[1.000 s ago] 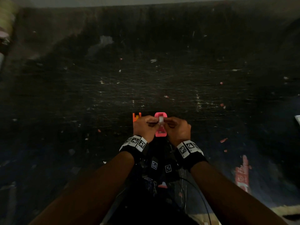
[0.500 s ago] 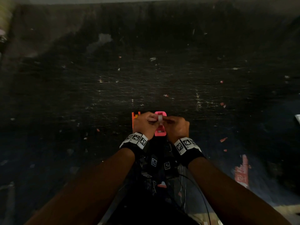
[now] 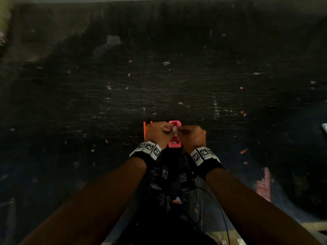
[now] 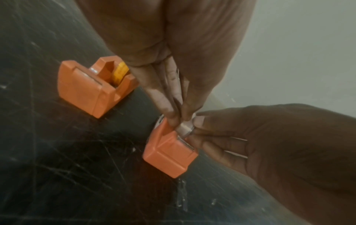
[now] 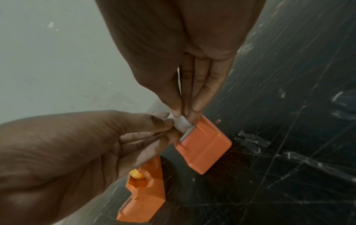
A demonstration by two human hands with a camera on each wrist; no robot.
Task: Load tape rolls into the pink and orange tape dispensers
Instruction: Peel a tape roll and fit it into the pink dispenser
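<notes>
Over the pink dispenser [image 3: 174, 143], both hands still pinch the tape roll [image 3: 174, 129].

Pink dispenser [image 3: 174, 143] flat, whitish tape roll [image 3: 174, 129] over it; orange dispenser [image 4: 92, 86] beside, yellow roll [image 4: 119, 73] inside.

Two dispensers [image 3: 174, 135] sit side by side on the table [image 3: 177, 76], both hands [image 3: 157, 133] meeting over the right one.
</notes>
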